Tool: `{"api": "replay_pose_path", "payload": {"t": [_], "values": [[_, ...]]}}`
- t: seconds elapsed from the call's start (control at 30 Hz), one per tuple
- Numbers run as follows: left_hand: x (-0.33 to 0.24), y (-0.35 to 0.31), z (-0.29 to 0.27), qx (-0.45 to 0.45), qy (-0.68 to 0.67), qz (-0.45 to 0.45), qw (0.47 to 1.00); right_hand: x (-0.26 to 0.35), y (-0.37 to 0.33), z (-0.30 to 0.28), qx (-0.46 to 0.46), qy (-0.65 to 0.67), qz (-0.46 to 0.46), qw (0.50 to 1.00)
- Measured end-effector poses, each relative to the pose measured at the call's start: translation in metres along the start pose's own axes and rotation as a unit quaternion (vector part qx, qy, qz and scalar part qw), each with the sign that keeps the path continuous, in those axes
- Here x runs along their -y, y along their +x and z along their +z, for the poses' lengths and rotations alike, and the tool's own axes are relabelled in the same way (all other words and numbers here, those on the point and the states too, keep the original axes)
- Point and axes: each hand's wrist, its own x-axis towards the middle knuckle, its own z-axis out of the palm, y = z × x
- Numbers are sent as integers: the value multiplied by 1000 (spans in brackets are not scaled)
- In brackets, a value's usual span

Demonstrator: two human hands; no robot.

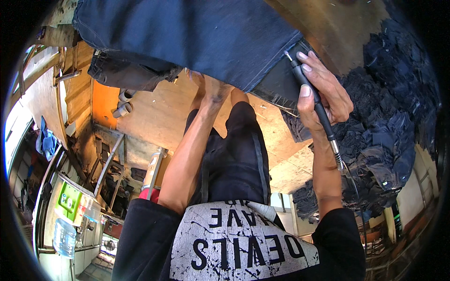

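Note:
My right hand point(330, 89) grips a black pen-shaped rotary tool point(313, 89), with the thumb and fingers wrapped round its body. The tool's small pale tip sits over the lower edge of dark blue denim jeans point(187, 37), close to the hem seam; whether it touches the cloth I cannot tell. A springy metal sleeve and a thin cable trail down from the tool past my wrist. My left hand point(216, 88) reaches up under the jeans, and the cloth hides most of its fingers. Beside that hand, a dark frayed flap point(136, 70) of cloth hangs down.
A large heap of dark denim garments point(389, 107) lies to the right. Below the jeans spreads a plywood floor point(159, 107) with a pair of slippers point(123, 103) on it. A metal cylinder point(153, 168) stands by my left arm. Lower left are a green tray point(69, 199) and a water jug point(64, 238).

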Motion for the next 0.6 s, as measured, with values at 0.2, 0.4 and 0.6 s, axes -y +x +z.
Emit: {"api": "replay_pose_path", "payload": {"t": [0.2,0.4,0.6], "values": [[-2,1,1,-3,0,3,1000,-3,5,2,9,60,-47,997],[-5,0,1,-3,7,3,1000,-1,7,2,38,77,-65,994],[-11,-3,-2,-5,15,1,1000,4,11,1,73,82,-65,992]]}}
